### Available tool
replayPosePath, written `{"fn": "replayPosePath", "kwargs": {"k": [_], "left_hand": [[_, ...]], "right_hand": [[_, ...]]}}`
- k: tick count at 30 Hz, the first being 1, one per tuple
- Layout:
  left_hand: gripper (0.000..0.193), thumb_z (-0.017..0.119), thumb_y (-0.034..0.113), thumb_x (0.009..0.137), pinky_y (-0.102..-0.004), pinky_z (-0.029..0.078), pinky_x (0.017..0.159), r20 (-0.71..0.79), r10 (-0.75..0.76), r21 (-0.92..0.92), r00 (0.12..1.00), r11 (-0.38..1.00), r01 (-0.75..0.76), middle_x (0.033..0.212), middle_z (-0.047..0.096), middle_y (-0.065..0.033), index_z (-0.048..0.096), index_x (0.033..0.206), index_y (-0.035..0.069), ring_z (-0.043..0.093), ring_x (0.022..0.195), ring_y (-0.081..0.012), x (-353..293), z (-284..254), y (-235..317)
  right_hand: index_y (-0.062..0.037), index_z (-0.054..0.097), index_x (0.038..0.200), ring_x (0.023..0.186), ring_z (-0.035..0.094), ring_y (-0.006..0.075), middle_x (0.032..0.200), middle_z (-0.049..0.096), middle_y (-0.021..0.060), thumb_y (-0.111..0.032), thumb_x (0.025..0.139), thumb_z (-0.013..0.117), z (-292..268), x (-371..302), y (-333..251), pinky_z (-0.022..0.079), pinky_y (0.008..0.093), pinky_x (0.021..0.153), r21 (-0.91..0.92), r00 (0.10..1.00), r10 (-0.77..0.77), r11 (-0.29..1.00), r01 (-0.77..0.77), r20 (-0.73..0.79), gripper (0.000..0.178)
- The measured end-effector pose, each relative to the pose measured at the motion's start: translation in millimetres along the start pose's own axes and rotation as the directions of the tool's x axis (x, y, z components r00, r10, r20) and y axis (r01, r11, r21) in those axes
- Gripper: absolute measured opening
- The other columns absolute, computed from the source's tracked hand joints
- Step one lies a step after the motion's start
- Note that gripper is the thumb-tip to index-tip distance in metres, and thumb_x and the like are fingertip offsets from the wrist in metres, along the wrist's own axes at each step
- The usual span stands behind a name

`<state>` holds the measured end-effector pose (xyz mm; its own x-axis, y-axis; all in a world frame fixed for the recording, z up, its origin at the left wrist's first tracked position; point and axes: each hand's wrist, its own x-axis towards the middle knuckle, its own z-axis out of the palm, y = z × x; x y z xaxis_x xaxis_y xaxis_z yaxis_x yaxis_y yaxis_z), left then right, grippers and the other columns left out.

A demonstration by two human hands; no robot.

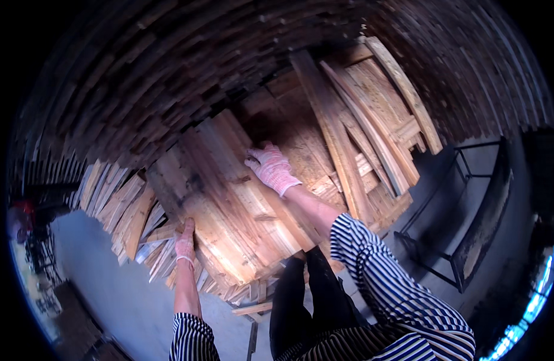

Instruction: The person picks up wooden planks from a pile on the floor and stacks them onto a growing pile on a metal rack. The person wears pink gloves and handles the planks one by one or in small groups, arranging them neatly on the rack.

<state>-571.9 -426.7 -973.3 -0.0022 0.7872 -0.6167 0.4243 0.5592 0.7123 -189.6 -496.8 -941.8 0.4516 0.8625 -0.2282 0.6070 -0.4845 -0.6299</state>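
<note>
So, pink-gloved left hand (185, 242) pinches lined-up brown wooden planks (226, 201), matching right hand (272, 171) can't tell; long tan boards (333, 138) seemingly aren't lined up yet.

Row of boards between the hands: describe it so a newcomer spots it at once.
Start at the dark, layered wall across the top. Below it, look between the gloved left hand and right hand. The row of boards there lies side by side, unlike the splayed planks at its left.

Striped sleeves (382, 271), pink gloves (273, 170) and black trousers (290, 307) are worn.
</note>
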Motion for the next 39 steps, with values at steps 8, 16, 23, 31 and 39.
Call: {"fn": "replayPosePath", "kwargs": {"k": [8,16,23,31,39], "left_hand": [[0.104,0.081,0.054,0.083,-0.0344,0.037,0.114,-0.168,0.14,0.295,0.976,0.952,-0.085,0.146,0.051,-0.0239,0.034,0.15,-0.01,0.051,0.133,-0.0318,-7.9,-3.7,14.2],[0.089,0.077,0.046,0.088,-0.0494,0.037,0.117,0.571,0.181,-0.537,0.801,0.821,0.197,0.151,0.047,-0.0232,0.036,0.153,0.0,0.043,0.142,-0.0362,-109.9,193.8,80.4],[0.052,0.073,0.036,0.094,-0.0501,0.056,0.096,0.671,0.06,-0.639,0.739,0.552,0.535,0.12,0.068,-0.0155,0.058,0.133,0.005,0.067,0.108,-0.0325,-147.6,213.8,92.5],[0.04,0.071,0.029,0.095,-0.0518,0.054,0.1,0.425,-0.12,-0.709,0.897,0.573,0.412,0.121,0.068,-0.0155,0.062,0.128,0.006,0.066,0.111,-0.0336,-83.8,181.4,47.7],[0.035,0.07,0.026,0.096,-0.0504,0.055,0.097,0.44,-0.109,-0.653,0.891,0.642,0.401,0.114,0.071,-0.0134,0.064,0.125,0.007,0.068,0.106,-0.0317,-87.7,215.3,65.5]], "right_hand": [[-0.0232,0.043,0.151,0.129,0.049,0.0408,0.139,0.05,0.026,-0.048,0.077,0.082,-131.9,-22.4,101.8,0.044,0.0519,0.1,-0.408,0.919,0.268,0.834,-0.372,-0.29,0.088],[-0.014,0.052,0.148,0.128,0.052,0.0414,0.138,0.053,0.0249,-0.064,0.078,0.073,-126.8,-109.5,26.0,0.043,0.0478,0.111,0.085,0.981,0.116,0.988,-0.13,0.153,0.089],[-0.0187,0.044,0.153,0.127,0.054,0.0439,0.138,0.055,0.029,-0.052,0.086,0.072,-213.8,-23.5,180.2,0.044,0.0489,0.106,-0.427,0.904,0.116,0.852,-0.304,-0.412,0.08],[-0.0276,0.053,0.146,0.098,0.064,0.0396,0.105,0.062,0.0224,-0.036,0.087,0.075,-215.2,-21.2,110.1,0.053,0.0484,0.083,-0.401,0.957,0.108,0.891,-0.213,-0.27,0.063],[-0.021,0.043,0.15,0.106,0.064,0.0387,0.12,0.06,0.0233,-0.043,0.09,0.069,-41.9,-14.5,38.3,0.055,0.0475,0.091,-0.24,0.996,0.082,0.968,-0.073,0.027,0.07]]}}
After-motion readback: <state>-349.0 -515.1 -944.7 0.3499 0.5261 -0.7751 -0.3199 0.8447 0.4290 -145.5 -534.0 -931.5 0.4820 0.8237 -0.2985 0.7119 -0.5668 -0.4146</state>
